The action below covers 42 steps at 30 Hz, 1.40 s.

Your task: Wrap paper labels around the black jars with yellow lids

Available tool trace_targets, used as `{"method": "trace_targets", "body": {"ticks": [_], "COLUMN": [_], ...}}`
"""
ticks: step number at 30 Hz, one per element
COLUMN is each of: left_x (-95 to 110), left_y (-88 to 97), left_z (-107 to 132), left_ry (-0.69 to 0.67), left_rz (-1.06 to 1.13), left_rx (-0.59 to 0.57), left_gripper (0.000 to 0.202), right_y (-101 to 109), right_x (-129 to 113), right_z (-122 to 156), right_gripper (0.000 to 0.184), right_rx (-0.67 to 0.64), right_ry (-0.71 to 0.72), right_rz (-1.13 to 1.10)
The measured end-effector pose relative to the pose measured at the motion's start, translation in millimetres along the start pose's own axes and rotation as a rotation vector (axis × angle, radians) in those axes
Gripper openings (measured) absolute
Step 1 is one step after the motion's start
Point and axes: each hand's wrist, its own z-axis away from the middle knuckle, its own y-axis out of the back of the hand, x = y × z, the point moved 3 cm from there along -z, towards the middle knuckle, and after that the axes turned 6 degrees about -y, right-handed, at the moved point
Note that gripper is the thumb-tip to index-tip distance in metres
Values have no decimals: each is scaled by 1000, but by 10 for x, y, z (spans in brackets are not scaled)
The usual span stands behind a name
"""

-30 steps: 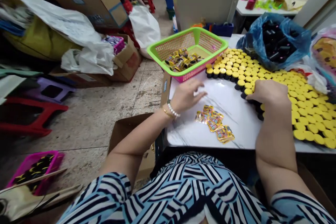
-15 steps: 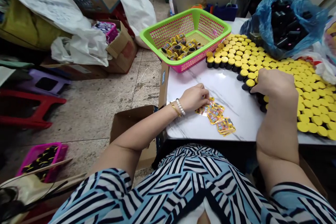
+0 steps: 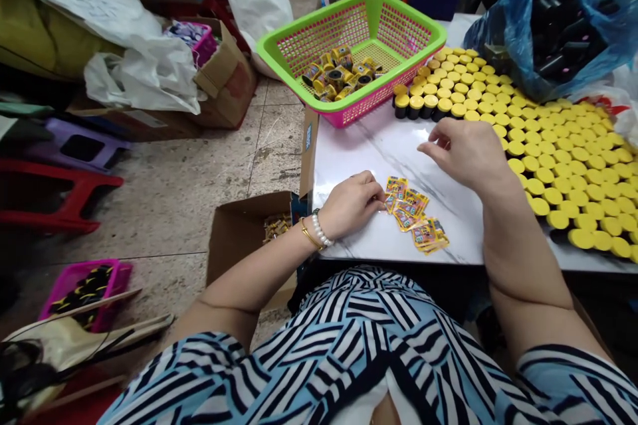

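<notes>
My left hand [image 3: 353,203] rests on the white marble table [image 3: 379,146], fingers pinched on the top label of a small stack of yellow printed labels [image 3: 415,218]. My right hand [image 3: 466,154] hovers just right of the stack, fingers curled downward. What lies under its palm is hidden. It sits at the left edge of a wide field of black jars with yellow caps [image 3: 553,153] standing upright on the table.
A green and pink basket [image 3: 294,83] with several labelled jars [image 3: 339,73] stands at the table's far left. A blue bag of black jars [image 3: 553,20] lies behind the caps. On the floor sit an open cardboard box [image 3: 249,239], a pink basket [image 3: 84,289] and stools [image 3: 60,199].
My left hand came down from near the basket onto the label stack and pinched it. My right hand lifted off the jars and moved left toward the labels.
</notes>
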Motion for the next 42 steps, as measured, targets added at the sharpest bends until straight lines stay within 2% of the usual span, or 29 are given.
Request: {"method": "trace_targets", "body": {"ticks": [3, 6, 8, 9, 11, 14, 17, 20, 22, 24, 28, 30, 33, 38, 42], "left_x": [-9, 2, 19, 26, 34, 13, -13, 20, 53, 73, 70, 51, 35, 89, 79], "left_y": [69, 268, 398, 449, 513, 516, 482, 491, 524, 522, 383, 344, 352, 401, 413], "left_z": [-35, -111, -207, -264, -374, -488, -522, -489, -446, -420, -503, -564, -629, -654, -637], "left_ry": [-88, -259, -378, -438, -562, -706, -710, -545, -331, -118, 150, 216, 247, 249, 281], "left_rz": [0, -87, -157, -186, -246, -320, -315, -211, -63, 175, 739, 893, 987, 965, 956], "left_rx": [135, 360, 439, 460, 487, 493, 469, 484, 583, 646, 531, 533, 594, 634, 645], "left_gripper": [6, 9, 9, 9, 9, 10, 10, 10, 12, 19, 34, 38, 44, 47, 43], "right_y": [-135, -311, -383, -389, -348, -255, -268, -332, -346, -346, -338, -318, -272, -259, -282], "right_x": [-65, -121, -133, -125, -86, -26, -15, -40, -42, -25, -24, -59, -117, -156, -144], "right_z": [-6, 2, 20, 24, 6, -42, -51, -66, -97, -126, -137, -117, -75, -31, -18], "right_gripper": [33, 40, 46, 48, 48, 48, 43, 32, 30, 29, 36, 35, 29, 25, 27], "right_rx": [-150, -498, -761, -849, -902, -835, -816, -695, -518, -347, -161, -114, -29, 50, 92], "right_ry": [62, 52, 26, 11, -4, 10, -16, -73, -117, -164, -178, -141, -96, -21, -14], "right_rz": [-246, -534, -677, -728, -820, -960, -966, -950, -996, -1047, -1088, -1085, -1067, -1012, -934]}}
